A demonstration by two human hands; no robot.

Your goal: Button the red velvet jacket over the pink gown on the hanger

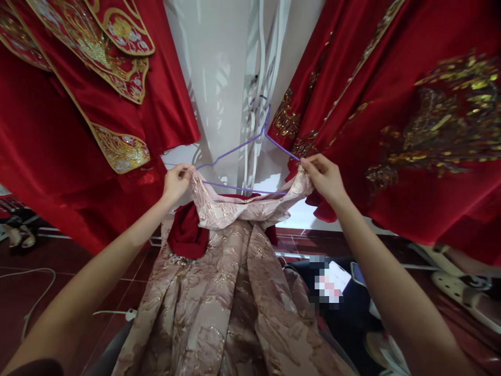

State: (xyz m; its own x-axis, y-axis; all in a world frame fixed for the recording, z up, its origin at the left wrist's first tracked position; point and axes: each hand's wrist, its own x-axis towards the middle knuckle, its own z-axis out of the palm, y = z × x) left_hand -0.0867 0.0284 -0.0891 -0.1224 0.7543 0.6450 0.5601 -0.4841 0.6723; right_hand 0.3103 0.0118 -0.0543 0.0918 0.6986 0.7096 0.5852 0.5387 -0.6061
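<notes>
A pale pink brocade dress [223, 271] with gold threads hangs down in front of me, its folded-over top edge stretched between my two hands. My left hand [177, 183] pinches the left corner of that edge, beside one end of a thin purple hanger [238, 142]. At the opposite corner, my right hand [325, 178] grips the fabric between thumb and fingers, close to the hanger's other end. The hanger's lower bar passes behind the neckline. A dark red gathered fabric piece [188, 232] lies against the dress's upper left.
Red embroidered garments [129, 109] hang at the left, and sequined red ones [422, 141] at the right. White metal rails [260, 57] rise between them. Low at the right are a lit phone [336, 279] and beige clogs [450, 287]. A white cable [43, 271] crosses the tiled floor.
</notes>
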